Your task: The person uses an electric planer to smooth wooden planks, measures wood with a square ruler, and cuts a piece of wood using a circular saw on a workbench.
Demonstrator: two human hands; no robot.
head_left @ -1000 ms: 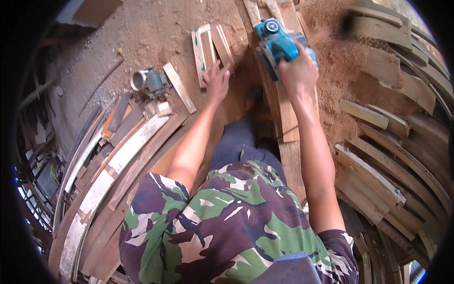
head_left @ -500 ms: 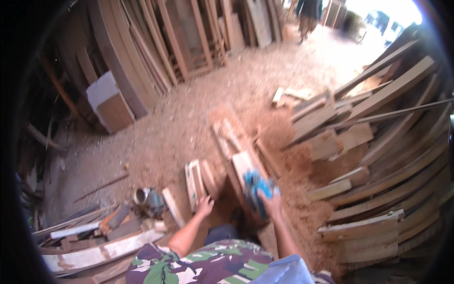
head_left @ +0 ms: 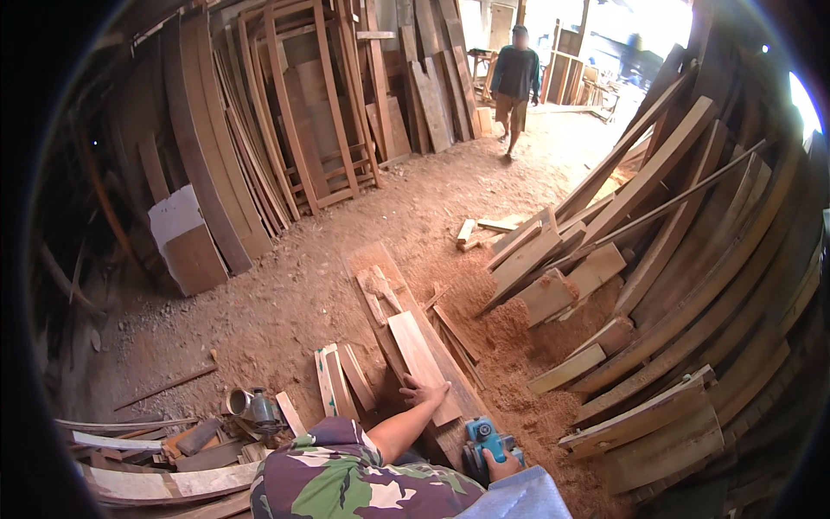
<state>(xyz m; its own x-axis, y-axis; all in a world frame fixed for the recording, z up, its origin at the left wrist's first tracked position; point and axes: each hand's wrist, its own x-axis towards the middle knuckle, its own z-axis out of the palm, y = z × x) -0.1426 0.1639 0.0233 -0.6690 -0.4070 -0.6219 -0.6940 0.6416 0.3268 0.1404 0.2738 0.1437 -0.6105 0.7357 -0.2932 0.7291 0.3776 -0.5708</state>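
Note:
A pale, flat board [head_left: 413, 348] lies lengthwise on a long wooden plank bench [head_left: 463, 386] in front of me. My left hand [head_left: 423, 393] rests against the near part of this board, fingers stretched out and apart. At the near end of the bench, my right hand [head_left: 503, 467] is closed around the handle of a blue electric hand planer [head_left: 481, 431]. The planer stands just behind the board's near end. Beyond the board's far end, smaller wood pieces [head_left: 373, 292] lie on the bench among shavings.
Short timber pieces [head_left: 335, 381] lean left of the bench. A metal can [head_left: 239, 402] stands by scrap wood further left. Sawdust [head_left: 487, 304] heaps up on the right, beside stacked planks [head_left: 644, 259]. A person [head_left: 516, 82] is on the path ahead; wooden frames [head_left: 307, 112] line the far-left wall.
The planer and my right hand have moved back toward me, off the board. My left hand has come onto the board from the left. The person ahead appears nearer.

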